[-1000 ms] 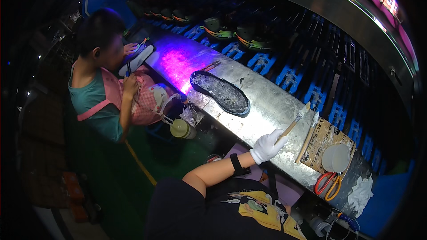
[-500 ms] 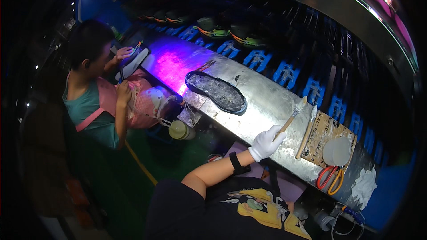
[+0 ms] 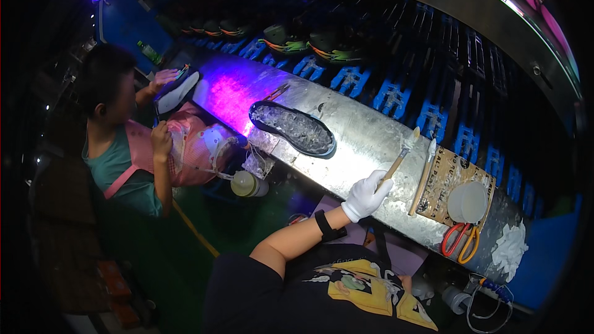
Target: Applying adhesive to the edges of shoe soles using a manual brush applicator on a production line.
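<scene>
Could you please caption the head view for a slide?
White-gloved hand holds a brush above the metal bench near a shoe sole.

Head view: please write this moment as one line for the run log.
left hand: white glove, grips brush, tip up | right hand: not in view | shoe sole: lies on metal bench, apart from brush | second brush: lies beside

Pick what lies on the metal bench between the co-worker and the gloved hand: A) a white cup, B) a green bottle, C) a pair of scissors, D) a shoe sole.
D: a dark shoe sole lies flat on the metal bench, left of the white-gloved hand that grips a brush.
</scene>
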